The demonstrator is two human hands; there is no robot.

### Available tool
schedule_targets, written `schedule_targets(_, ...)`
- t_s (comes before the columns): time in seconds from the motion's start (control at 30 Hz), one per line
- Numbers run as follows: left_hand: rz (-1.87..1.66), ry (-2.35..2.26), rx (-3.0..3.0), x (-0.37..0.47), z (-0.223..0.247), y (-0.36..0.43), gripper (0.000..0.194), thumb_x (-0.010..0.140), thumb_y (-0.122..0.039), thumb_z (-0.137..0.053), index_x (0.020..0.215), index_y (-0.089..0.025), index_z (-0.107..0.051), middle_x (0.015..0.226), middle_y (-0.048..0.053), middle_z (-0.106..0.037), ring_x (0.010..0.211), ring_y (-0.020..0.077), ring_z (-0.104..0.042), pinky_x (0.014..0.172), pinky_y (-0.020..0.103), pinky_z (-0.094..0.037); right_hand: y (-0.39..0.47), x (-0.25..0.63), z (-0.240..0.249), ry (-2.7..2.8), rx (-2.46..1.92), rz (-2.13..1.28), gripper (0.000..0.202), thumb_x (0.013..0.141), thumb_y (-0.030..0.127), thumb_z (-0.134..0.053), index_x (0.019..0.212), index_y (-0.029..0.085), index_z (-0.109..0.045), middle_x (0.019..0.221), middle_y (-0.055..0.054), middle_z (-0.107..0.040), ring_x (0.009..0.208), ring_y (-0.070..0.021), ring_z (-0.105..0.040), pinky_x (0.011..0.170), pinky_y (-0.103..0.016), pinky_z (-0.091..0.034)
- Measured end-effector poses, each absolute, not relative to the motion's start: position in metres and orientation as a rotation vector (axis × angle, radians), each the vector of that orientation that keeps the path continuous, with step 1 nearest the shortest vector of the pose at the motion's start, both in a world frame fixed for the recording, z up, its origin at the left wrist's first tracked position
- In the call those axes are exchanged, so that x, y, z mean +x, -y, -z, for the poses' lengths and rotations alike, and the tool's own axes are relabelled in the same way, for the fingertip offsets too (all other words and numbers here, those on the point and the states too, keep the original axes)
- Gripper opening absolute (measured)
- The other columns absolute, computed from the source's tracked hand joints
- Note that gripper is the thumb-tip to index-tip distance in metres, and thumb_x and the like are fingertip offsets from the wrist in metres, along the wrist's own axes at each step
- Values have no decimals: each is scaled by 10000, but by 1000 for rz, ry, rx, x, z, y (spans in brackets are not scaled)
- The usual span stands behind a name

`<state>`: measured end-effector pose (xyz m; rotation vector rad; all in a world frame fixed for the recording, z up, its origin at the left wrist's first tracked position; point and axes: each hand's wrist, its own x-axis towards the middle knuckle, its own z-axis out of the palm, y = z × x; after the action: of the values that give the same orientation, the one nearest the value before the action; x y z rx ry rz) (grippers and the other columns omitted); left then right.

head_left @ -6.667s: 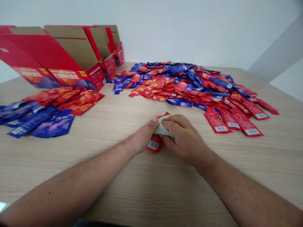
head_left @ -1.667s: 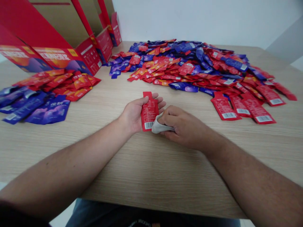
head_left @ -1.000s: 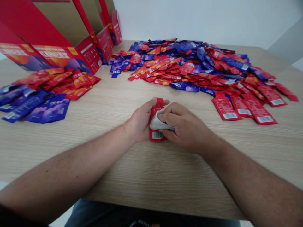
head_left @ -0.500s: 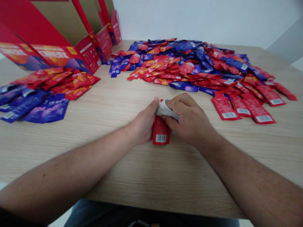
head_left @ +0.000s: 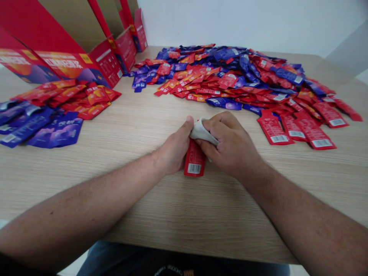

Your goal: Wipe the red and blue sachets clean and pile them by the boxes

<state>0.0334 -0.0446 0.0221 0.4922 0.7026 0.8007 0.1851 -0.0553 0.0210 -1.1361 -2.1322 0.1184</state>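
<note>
A red sachet [head_left: 194, 163], barcode end toward the person, is gripped in the left hand [head_left: 176, 148] over the surface [head_left: 161, 218]. The right hand [head_left: 230, 140] clutches a pale grey cloth [head_left: 202, 132] against its far end. Beyond spreads a red-and-blue sachet heap [head_left: 227, 79]; leftward, a smaller pile [head_left: 61, 119] lies before open red cartons [head_left: 105, 63].

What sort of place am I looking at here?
Probably an indoor workspace for handling packaged goods. The signs: a large heap of red and blue sachets on a wood-grain table, red cartons standing open, and a pale cloth in the right hand against a red sachet.
</note>
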Motion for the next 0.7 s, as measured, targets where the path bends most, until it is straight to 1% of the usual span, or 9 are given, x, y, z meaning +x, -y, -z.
schedule_targets(0.13,-828,-733,467,34,-25,45,566,1114,-497,-304,1136,-150,-751,849,91,-794,869,229,-784,802,320,-599,59,183,-23,2135,-1158,-152,160,908,196,-670,1064,177,-702,991,-89,-637,971,-260,-608,864,-396,-510)
schedule_targets(0.27,-791,-810,440,29,-27,42,490,1101,-437,-364,1095,-130,-746,866,97,-794,849,227,-773,792,322,-592,65,181,-25,2272,-1068,-227,184,884,129,-653,1054,170,-712,1021,-98,-637,975,-250,-601,867,-386,-504)
schedule_targets(0.33,-763,-839,440,26,-28,40,467,1092,-406,-373,1128,-124,-744,887,106,-793,847,235,-768,804,342,-588,70,179,-26,2357,-989,-282,170,888,125,-653,1039,168,-720,1015,-95,-644,979,-250,-600,872,-386,-499)
schedule_targets(0.4,-760,-876,450,24,-27,38,458,1083,-399,-387,1205,-123,-731,924,119,-793,874,250,-763,844,370,-580,75,178,-28,2450,-920,-333,157,892,128,-659,1022,183,-727,1009,-83,-652,959,-240,-596,861,-379,-496)
schedule_targets(0.47,-766,-899,462,22,-26,37,465,1075,-422,-406,1282,-130,-702,948,127,-788,883,262,-754,884,401,-569,81,176,-32,2550,-863,-331,161,883,113,-665,999,204,-732,997,-68,-654,936,-227,-587,866,-379,-493)
schedule_targets(0.53,-771,-887,472,22,-23,37,470,1069,-447,-421,1316,-141,-678,940,123,-778,868,264,-745,909,428,-563,86,174,-36,2639,-804,-294,173,878,87,-663,970,214,-737,987,-64,-658,935,-227,-587,888,-394,-496)
schedule_targets(0.63,-795,-844,481,20,-21,38,447,1061,-462,-435,1262,-152,-687,896,106,-763,839,252,-743,898,428,-575,89,173,-38,2722,-744,-271,183,889,79,-651,965,217,-745,999,-73,-671,945,-240,-607,899,-422,-509)
schedule_targets(0.7,-783,-818,478,19,-22,38,499,1060,-530,-407,1214,-161,-707,889,105,-766,830,259,-751,855,424,-593,86,174,-36,2695,-773,-256,192,896,90,-640,993,217,-746,1013,-78,-677,961,-250,-620,903,-434,-520)
